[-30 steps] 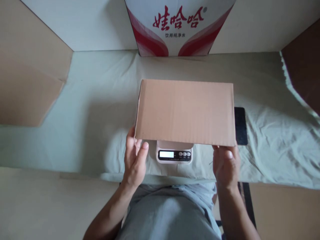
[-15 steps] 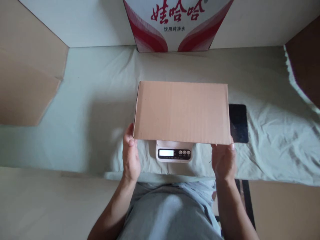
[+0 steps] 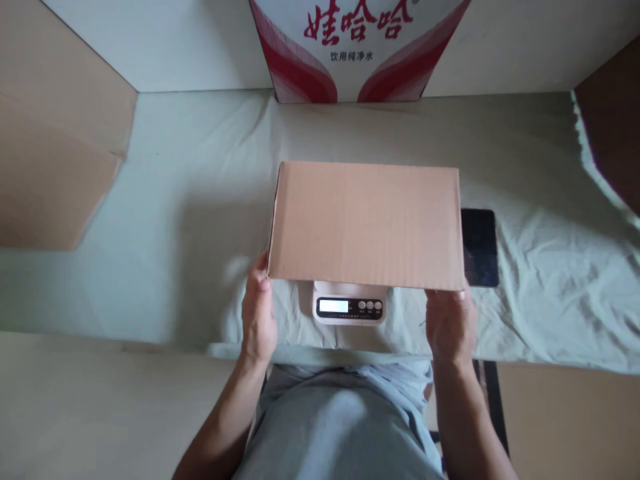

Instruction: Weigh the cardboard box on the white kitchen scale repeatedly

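Observation:
A plain brown cardboard box [image 3: 367, 223] sits over a small white digital scale [image 3: 349, 320], hiding most of it. Only the scale's front shows, with a lit display and round buttons; the digits are too faint to read. At the box's near left corner, my left hand [image 3: 259, 317] grips the side with the thumb in front. My right hand [image 3: 451, 323] holds the near right corner, some of its fingers hidden beneath or behind the box. Whether the box rests on the scale or is held just above it, I cannot tell.
A dark flat phone-like object [image 3: 481, 248] lies right of the box, partly covered by it. Pale green cloth [image 3: 210, 147] covers the table. Behind stands a white and red printed carton panel [image 3: 350, 73]. Cardboard [image 3: 60, 167] stands at left, a dark brown panel [image 3: 613, 120] at right.
The view has shifted very slightly. Both hands keep their hold on the box, the left hand a touch lower and farther left. The box itself stays nearly in place.

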### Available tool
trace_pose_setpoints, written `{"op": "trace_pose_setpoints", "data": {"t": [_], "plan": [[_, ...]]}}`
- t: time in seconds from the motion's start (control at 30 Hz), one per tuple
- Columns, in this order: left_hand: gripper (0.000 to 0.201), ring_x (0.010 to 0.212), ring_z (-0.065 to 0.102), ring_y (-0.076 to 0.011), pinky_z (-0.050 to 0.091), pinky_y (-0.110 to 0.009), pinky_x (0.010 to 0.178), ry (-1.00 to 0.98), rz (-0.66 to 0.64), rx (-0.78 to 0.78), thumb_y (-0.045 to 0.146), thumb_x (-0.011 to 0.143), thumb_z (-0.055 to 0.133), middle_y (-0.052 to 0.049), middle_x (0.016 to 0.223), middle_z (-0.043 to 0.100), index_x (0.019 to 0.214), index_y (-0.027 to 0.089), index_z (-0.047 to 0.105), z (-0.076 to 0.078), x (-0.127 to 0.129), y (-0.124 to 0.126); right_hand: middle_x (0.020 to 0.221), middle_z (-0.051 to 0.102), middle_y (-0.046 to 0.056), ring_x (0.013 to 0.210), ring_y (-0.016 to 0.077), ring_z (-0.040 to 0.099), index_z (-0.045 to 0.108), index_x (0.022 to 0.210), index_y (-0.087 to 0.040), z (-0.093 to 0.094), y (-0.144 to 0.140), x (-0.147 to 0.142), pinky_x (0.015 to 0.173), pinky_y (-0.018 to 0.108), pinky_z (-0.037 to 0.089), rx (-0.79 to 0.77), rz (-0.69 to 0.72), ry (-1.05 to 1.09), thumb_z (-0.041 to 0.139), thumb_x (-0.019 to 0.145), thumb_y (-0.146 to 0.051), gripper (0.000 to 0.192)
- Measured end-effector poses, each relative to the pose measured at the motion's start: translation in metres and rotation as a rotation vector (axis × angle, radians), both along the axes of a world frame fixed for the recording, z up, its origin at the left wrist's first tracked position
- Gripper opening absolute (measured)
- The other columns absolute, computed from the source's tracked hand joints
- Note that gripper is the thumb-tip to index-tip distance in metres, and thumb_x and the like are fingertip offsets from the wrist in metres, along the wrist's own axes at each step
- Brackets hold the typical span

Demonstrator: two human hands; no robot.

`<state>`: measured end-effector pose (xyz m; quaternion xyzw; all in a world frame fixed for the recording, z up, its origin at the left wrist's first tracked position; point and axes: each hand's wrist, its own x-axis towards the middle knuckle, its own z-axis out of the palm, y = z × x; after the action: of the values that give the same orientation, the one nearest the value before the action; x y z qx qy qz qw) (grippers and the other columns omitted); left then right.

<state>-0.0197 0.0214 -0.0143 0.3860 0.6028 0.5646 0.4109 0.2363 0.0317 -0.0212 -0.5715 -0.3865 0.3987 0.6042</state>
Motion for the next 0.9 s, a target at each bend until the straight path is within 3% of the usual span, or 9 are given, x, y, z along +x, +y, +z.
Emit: {"op": "trace_pose_setpoints", "data": {"t": [0.2,0.47,0.63,0.9], "plan": [[0.036,0.132,0.046,-0.0219,0.039,-0.043,0.111,0.022,-0.07,0.036,0.05,0.09,0.039,-0.002,0.133,0.055,0.117,0.033,0.056,0.028,0.011,-0.001,0.093,0.063,0.005,0.088,0.0205,0.059,0.068,0.098,-0.024,0.028,0.002,-0.01,0.085,0.039,0.047,0.091,-0.029,0.007,0.047,0.081,-0.05,0.038],[0.035,0.127,0.048,-0.0229,0.038,-0.042,0.111,0.057,-0.048,0.19,0.057,0.086,0.045,0.0,0.124,0.056,0.114,0.037,0.053,0.047,0.026,0.054,0.096,0.06,0.003,0.098,0.019,0.057,0.065,0.095,-0.028,0.045,0.051,-0.013,0.091,0.036,0.046,0.178,-0.014,0.007,0.048,0.08,-0.044,0.027],[0.031,0.124,0.05,-0.0217,0.04,-0.04,0.109,0.048,-0.086,0.245,0.053,0.088,0.045,0.001,0.124,0.056,0.111,0.034,0.053,0.036,0.026,0.082,0.106,0.061,0.004,0.112,0.0232,0.055,0.062,0.105,-0.029,0.039,0.072,-0.015,0.1,0.043,0.044,0.13,0.0,-0.072,0.044,0.081,-0.051,0.038],[0.037,0.128,0.048,-0.023,0.037,-0.04,0.11,0.03,-0.12,0.182,0.056,0.087,0.047,-0.002,0.13,0.054,0.114,0.031,0.053,-0.002,0.021,0.107,0.117,0.064,0.005,0.116,0.0245,0.057,0.064,0.11,-0.029,0.011,0.094,-0.015,0.098,0.042,0.045,0.07,0.058,-0.086,0.045,0.082,-0.059,0.045]]}}
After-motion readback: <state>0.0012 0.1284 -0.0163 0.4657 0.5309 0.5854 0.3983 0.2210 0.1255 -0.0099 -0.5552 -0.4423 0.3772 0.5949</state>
